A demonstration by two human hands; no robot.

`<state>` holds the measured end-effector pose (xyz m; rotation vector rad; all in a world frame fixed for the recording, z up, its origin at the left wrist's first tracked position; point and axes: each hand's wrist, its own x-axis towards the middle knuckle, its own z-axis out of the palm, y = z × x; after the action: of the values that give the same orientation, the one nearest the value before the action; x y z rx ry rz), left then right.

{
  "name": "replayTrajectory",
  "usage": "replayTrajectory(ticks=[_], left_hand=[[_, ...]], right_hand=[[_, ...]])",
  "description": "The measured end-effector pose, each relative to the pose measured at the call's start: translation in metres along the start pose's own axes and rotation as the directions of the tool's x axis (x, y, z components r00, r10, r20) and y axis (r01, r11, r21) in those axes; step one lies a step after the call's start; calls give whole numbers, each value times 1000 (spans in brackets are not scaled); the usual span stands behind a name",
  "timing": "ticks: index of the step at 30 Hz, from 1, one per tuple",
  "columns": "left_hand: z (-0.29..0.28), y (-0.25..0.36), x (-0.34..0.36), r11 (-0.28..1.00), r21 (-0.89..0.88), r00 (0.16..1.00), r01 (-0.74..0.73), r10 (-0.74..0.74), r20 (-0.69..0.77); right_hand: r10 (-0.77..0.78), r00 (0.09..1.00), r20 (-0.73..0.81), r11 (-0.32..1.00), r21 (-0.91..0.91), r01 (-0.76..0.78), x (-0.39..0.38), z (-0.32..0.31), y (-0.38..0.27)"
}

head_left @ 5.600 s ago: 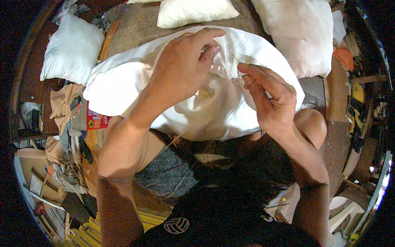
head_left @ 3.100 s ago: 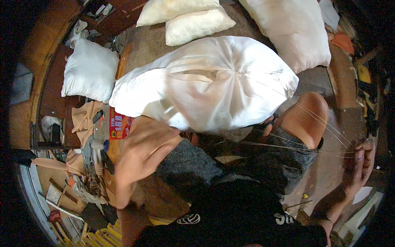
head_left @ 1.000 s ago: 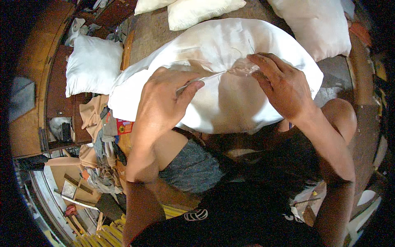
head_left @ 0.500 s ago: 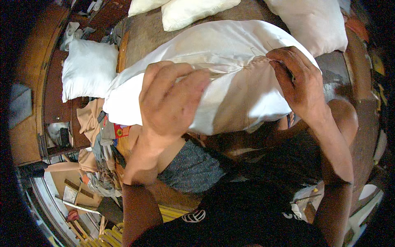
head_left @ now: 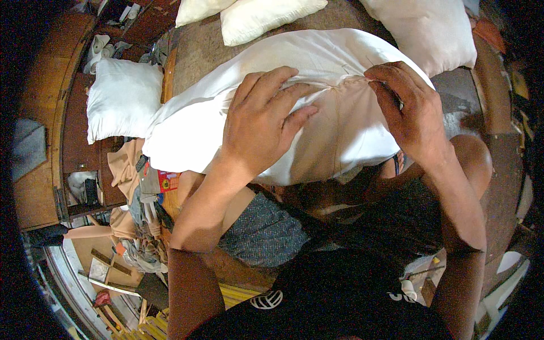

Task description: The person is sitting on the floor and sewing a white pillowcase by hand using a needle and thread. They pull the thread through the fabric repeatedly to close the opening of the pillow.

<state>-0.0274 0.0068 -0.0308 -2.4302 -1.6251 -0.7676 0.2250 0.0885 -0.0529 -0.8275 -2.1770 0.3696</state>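
A large white pillow [head_left: 317, 147] lies across my lap, its cloth gathered along a puckered seam near the middle. At the right end of that seam, my right hand [head_left: 411, 107] is closed, its fingertips pinching the cloth. A thin dark strand shows by those fingertips; whether they also hold a needle is hidden. Over the pillow's left part, my left hand [head_left: 263, 116] is open, thumb and fingers apart, just left of the puckered seam.
A white pillow [head_left: 124, 99] rests at the left by a wooden cabinet [head_left: 42, 79]. Cream pillows [head_left: 272, 20] and a larger pale pillow [head_left: 428, 34] lie on the brown surface beyond. Crumpled cloths [head_left: 130, 170] and wood scraps [head_left: 107, 263] are at the lower left.
My left hand has moved right and slightly up toward the seam, its fingers spreading apart. The right hand stays pinched at nearly the same place on the pillow.
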Motion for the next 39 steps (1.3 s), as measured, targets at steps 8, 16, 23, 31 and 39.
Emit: replayTrajectory(ticks=[8,16,23,31,39], left_hand=[[-1,0,-4,985,-106,991,137,-136,18],[8,4,1,979,-177,990,96,-113,-86],[5,3,2,978,-157,990,134,-140,-30],[9,10,5,963,-180,975,198,-212,-62],[10,5,5,951,-195,968,242,-250,-22]], right_hand=[[-16,1000,-8,1000,-10,16,-1,1,2],[-9,1000,-14,1000,-14,9,-1,2,2],[4,1000,-13,1000,-16,-4,-1,1,2],[12,1000,-9,1000,8,-12,-1,3,6],[45,999,-15,996,76,-44,-2,7,7]])
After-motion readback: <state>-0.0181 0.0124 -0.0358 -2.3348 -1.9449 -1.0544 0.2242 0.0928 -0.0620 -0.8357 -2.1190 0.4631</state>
